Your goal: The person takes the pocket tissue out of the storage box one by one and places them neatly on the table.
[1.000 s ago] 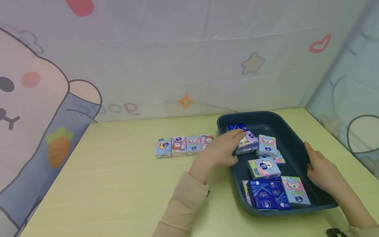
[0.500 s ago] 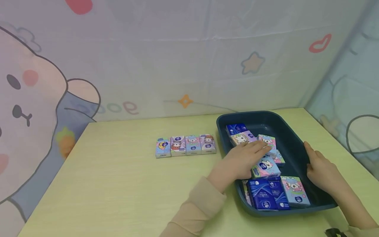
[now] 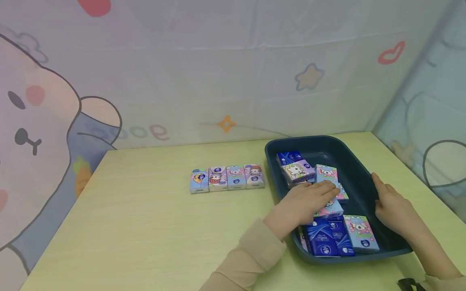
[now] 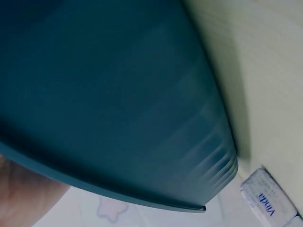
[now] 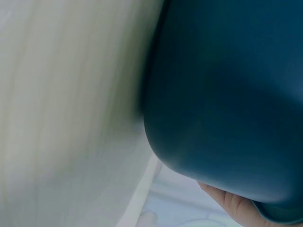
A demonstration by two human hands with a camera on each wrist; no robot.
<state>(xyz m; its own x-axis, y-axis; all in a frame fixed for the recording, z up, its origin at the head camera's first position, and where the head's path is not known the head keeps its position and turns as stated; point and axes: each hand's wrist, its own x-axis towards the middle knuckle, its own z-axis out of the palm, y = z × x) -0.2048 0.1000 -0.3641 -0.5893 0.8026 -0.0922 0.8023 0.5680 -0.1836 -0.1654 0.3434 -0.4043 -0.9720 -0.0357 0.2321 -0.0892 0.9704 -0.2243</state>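
A dark blue tray point(image 3: 320, 140) on the table's right side holds several small tissue packs. My left hand point(image 3: 302, 202) reaches over its left rim, fingers nearly straight across a light-blue tissue pack point(image 3: 330, 209), which it partly covers; the thumb is hidden. Next to the fingertips lies a pink-and-blue tissue pack point(image 3: 326, 173). My right hand point(image 3: 397, 210) grips the tray's right rim, thumb inside. In the left wrist view the tray's outer wall point(image 4: 118, 94) fills most of the picture. Part of the right hand point(image 5: 236, 208) shows at the rim in the right wrist view.
Several tissue packs point(image 3: 227, 178) stand in a tight row on the pale table point(image 3: 127, 226), left of the tray. Dark blue packs point(image 3: 322, 238) lie in the tray's near end. A printed curtain point(image 3: 182, 81) hangs behind the table.
My left hand has moved from the upper-left packs in the tray toward the near end, onto the light-blue tissue pack. The right hand stays on the rim.
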